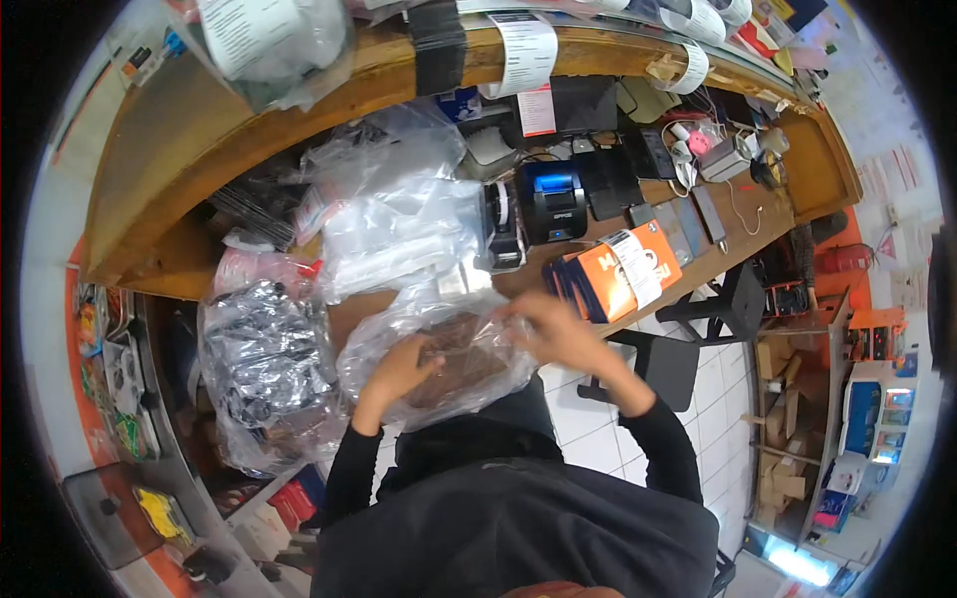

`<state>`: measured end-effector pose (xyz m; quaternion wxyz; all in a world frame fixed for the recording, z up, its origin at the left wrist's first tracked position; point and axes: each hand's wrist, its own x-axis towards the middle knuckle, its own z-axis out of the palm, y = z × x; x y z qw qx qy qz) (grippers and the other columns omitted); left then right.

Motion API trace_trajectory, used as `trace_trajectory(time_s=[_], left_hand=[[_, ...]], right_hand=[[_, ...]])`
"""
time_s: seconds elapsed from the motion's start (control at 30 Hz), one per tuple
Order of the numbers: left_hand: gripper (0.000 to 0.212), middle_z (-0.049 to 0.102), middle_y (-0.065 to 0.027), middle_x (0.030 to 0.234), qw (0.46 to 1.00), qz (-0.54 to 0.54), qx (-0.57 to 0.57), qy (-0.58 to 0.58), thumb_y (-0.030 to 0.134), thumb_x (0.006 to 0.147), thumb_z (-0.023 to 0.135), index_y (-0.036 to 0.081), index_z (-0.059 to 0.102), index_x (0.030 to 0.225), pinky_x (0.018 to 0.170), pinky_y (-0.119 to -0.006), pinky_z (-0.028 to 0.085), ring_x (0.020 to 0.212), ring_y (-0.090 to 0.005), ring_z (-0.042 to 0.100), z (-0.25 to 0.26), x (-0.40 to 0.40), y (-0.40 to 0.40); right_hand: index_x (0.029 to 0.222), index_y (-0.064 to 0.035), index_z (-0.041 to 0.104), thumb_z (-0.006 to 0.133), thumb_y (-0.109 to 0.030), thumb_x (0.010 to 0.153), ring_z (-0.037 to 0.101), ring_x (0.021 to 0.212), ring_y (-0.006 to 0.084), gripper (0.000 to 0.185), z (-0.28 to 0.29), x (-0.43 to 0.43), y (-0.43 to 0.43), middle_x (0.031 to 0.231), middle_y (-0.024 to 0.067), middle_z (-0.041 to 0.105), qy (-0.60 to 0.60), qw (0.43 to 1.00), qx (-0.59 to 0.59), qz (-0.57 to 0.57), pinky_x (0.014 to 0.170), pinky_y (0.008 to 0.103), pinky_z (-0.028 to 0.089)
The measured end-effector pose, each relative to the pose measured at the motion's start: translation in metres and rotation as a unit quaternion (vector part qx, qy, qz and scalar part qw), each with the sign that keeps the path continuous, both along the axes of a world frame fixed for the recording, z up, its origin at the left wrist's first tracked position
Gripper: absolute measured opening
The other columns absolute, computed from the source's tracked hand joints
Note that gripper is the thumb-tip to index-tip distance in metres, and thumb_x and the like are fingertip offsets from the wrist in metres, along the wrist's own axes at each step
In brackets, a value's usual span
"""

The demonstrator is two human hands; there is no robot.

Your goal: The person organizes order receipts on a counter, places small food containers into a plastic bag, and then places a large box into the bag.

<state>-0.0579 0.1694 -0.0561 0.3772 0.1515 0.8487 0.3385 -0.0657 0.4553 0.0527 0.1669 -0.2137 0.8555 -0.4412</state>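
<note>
A large clear plastic bag (456, 359) lies at the front edge of the wooden desk, close to my body. My left hand (404, 370) rests on its left part, fingers bent against the film; whether it grips the film is unclear. At the bag's upper right side is my right hand (542, 329), blurred, with its fingers at the film; its grip cannot be made out. Beyond the bag lies a stack of clear plastic bags (407, 224). On the left, a clear bag full of shiny dark wrapped items (265, 351) sits beside my left hand.
A black receipt printer (553, 202) stands behind the hands. Orange boxes (624, 269) with a paper strip lie to its front right, near phones (673, 224). A raised wooden counter (359, 67) curves along the back. Black stools (658, 366) stand at the right.
</note>
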Motion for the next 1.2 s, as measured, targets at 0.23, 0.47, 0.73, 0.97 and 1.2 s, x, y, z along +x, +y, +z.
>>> trace_trajectory(time_s=[0.23,0.47,0.73,0.97,1.2], left_hand=[[0.071,0.024,-0.0182,0.144,0.880,0.222,0.405,-0.107,0.045,0.093,0.042,0.007,0.011,0.144,0.108,-0.039,0.023,0.134,-0.0287,0.026,0.037,-0.019,0.185],[0.081,0.038,-0.0153,0.138,0.793,0.409,0.366,-0.264,0.067,0.088,0.021,0.005,0.027,0.140,0.104,-0.038,0.033,0.126,-0.0262,0.039,-0.056,-0.024,0.285],[0.078,0.020,-0.0179,0.144,0.809,0.374,0.439,-0.113,0.057,0.091,0.033,0.001,0.012,0.142,0.110,-0.036,0.016,0.135,-0.0284,0.018,0.026,-0.024,0.279],[0.076,0.000,-0.0213,0.150,0.878,0.302,0.372,0.002,0.050,0.095,0.027,-0.002,-0.002,0.142,0.112,-0.035,0.004,0.139,-0.0302,0.000,0.096,0.015,0.151],[0.082,0.024,-0.0188,0.144,0.810,0.400,0.404,-0.141,0.065,0.088,0.027,0.013,-0.001,0.145,0.103,-0.042,0.033,0.130,-0.0303,0.032,0.078,0.065,0.017]], right_hand=[[0.104,-0.0006,0.054,0.054,-0.023,0.091,0.057,0.085,0.0153,0.026,-0.075,-0.038,0.276,0.095,0.0086,0.060,0.065,0.860,-0.088,-0.498,0.076,0.0293,0.045],[0.117,-0.0026,0.048,0.046,-0.039,0.093,0.057,0.088,0.0172,0.044,-0.141,-0.016,0.269,0.099,0.0059,0.057,-0.411,0.717,-0.392,-0.403,0.078,0.0333,0.050],[0.121,-0.0043,0.045,0.043,-0.033,0.095,0.059,0.084,0.0181,0.039,-0.142,0.054,0.266,0.098,0.0069,0.057,-0.354,0.724,-0.426,-0.411,0.075,0.0320,0.051],[0.123,-0.0033,0.044,0.043,-0.031,0.095,0.059,0.088,0.0195,0.039,-0.050,0.099,0.148,0.102,0.0086,0.057,-0.367,0.731,-0.414,-0.399,0.078,0.0328,0.051],[0.124,-0.0023,0.043,0.042,-0.029,0.095,0.060,0.093,0.0208,0.039,-0.050,0.124,0.002,0.107,0.0103,0.057,-0.433,0.701,-0.428,-0.372,0.080,0.0336,0.051]])
